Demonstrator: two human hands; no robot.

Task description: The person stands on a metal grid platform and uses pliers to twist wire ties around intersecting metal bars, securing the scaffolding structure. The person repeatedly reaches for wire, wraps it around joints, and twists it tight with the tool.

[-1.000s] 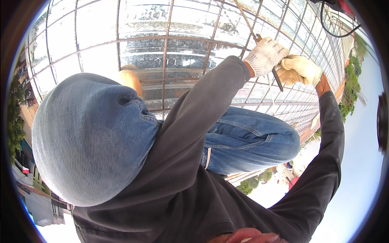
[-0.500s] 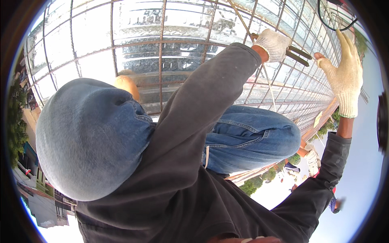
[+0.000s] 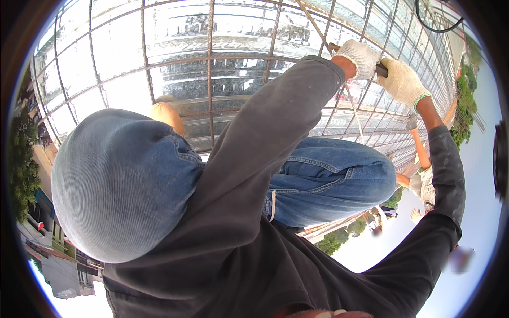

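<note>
A dark hand tool [image 3: 381,70] sits between two gloved hands at the far right, just above a grid of rusty steel rods [image 3: 210,69]. The person's left hand [image 3: 360,58], in a whitish knit glove, is wrapped around the tool's middle. The right hand [image 3: 402,84], in a cream glove with a green-edged cuff, has curled fingers against the tool's near-right end; whether it grips the tool cannot be told. A thin rusty rod [image 3: 314,22] slants toward the left glove from the far side. Beneath the grid lies shiny, ribbed metal sheeting [image 3: 185,79]. Nearer, the person squats in blue jeans [image 3: 339,177], with dark grey sleeves [image 3: 275,127] reaching across. To the right, beyond the right forearm, show a co-worker's bare arm [image 3: 421,149] and green trees [image 3: 466,106]; at the far right corner hangs a black cable loop [image 3: 436,31].
</note>
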